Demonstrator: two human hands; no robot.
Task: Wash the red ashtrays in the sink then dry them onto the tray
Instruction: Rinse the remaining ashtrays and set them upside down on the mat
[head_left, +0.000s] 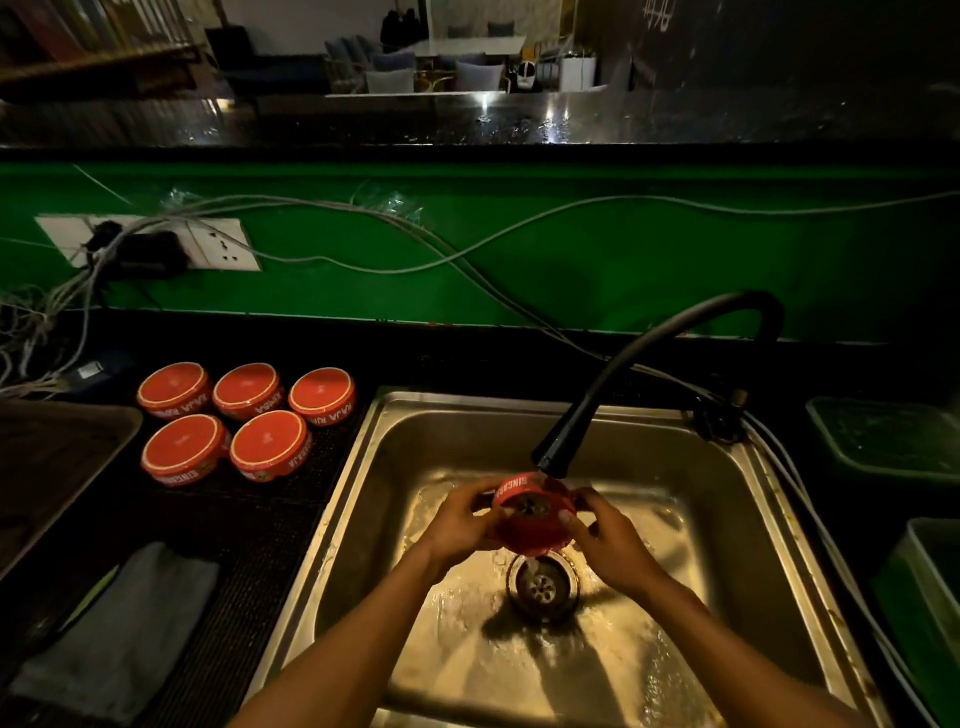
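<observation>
Both hands are working one red ashtray (531, 519) over the sink (727, 525), directly under the black faucet (649, 374) nozzle. Left hand (462, 525) is gripping the ashtray's left side, fingers curled round the rim and wall. Right hand (608, 540) is gripping the right side the same way, thumb lying on the rim. The ashtray is tilting toward the camera, its opening facing up and back at the viewer — water is spilling off its low edge into the drain (543, 587) just below the hands. The sink floor is looking wet around the drain.

Well to the left of the left hand, five more red ashtrays (244, 421) are sitting upside down on the black mat (244, 530), three in the back row, two in front, close together. Further left, a dark tray (57, 457) is lying at the counter edge. Below it, near the left forearm, a grey cloth (119, 639) is lying on the mat.

Far right of the right hand, green bins (883, 441) are sitting by the sink — contents too dark to tell.
</observation>
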